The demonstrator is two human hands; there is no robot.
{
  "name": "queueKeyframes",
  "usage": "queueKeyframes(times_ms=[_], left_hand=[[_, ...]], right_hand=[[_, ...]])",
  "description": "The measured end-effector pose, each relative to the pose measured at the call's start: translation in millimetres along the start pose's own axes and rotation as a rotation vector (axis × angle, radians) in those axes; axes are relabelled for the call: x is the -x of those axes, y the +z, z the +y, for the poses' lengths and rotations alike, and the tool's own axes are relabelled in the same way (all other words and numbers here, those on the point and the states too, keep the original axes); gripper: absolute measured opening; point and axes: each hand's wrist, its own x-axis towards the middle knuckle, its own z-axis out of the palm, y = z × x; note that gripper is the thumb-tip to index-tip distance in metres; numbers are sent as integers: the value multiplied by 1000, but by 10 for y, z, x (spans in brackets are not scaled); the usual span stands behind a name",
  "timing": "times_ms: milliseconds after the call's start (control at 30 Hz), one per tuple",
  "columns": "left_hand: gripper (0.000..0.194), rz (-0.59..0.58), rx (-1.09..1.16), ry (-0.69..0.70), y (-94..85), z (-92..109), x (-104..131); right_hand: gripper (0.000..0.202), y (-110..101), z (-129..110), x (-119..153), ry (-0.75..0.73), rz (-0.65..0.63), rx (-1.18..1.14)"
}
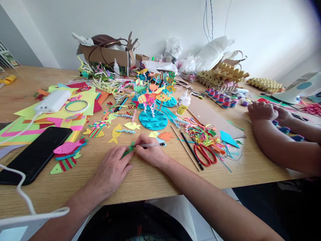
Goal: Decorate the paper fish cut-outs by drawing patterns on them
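Observation:
A small green paper fish (128, 149) lies on the wooden table under the fingers of my left hand (114, 169), which press it down. In my right hand (147, 152) is a pen (152, 145) with a clear barrel, its tip at the green fish and its dark end pointing right. Just beyond my hands lie a yellow fish (115, 134), a pale yellow fish (132, 126) and an orange fish (166, 136). Behind them stands a blue scalloped base (152, 119) with paper fish on twisted stems.
Red scissors (205, 154), a black pencil (192, 150) and a thin stick (185, 148) lie right of my hands. On the left are a black phone (36, 154) and a white power bank (53, 101). Another person's arms (273, 134) rest at the right.

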Motion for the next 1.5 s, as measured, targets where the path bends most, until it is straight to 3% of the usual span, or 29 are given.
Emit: queueKeyframes(times_ms=[400,1233,1500], left_hand=[[29,31,11,11,6,2,5],[32,17,1,9,-22,10,-5],[31,5,10,-16,0,-7,5]], right_hand=[[9,-17,3,4,-7,45,-4],[10,-29,-24,5,19,13,42],[12,-31,-35,3,31,49,-52]])
